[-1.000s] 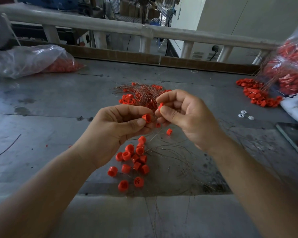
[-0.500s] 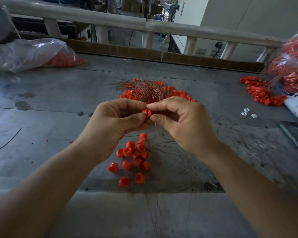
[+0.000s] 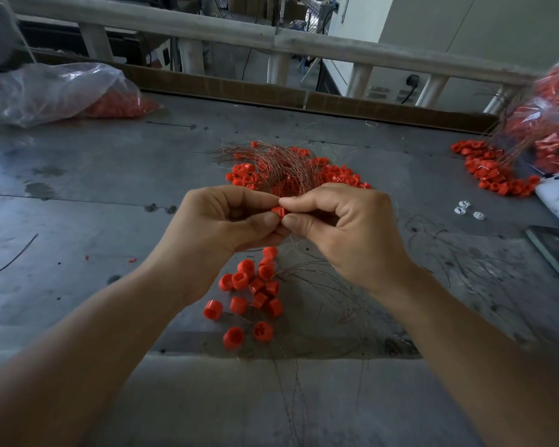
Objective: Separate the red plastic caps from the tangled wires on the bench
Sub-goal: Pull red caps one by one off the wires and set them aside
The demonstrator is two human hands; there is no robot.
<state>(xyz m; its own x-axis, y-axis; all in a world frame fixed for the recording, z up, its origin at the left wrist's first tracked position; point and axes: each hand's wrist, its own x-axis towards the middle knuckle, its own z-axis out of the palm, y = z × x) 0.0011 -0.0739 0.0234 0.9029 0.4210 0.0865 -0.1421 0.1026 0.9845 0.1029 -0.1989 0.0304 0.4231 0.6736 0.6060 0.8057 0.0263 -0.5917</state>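
Left hand [image 3: 221,225]: a red cap [image 3: 278,211] was pinched at frame centre.
Right hand [image 3: 342,229]: the same cap was pinched.
Loose caps [image 3: 250,290]: were seen below, on the worktop [image 3: 78,201].
Tangled wires [image 3: 276,164]: were lying just above the hands.

You are in an industrial workshop or small factory. Before you lies a scuffed, stained grey metal bench [image 3: 78,195], edged at the back with a cardboard strip [image 3: 226,88]. Bulk stock lies on it: loose heaps of red caps [image 3: 333,172], stray thin wires [image 3: 307,271], and 2 clear plastic bags stuffed with more caps, the left bag [image 3: 55,91] and the right bag [image 3: 549,124]. Beyond a pale railing [image 3: 271,37] are a concrete floor and a wall socket [image 3: 412,80] with a plug in it.
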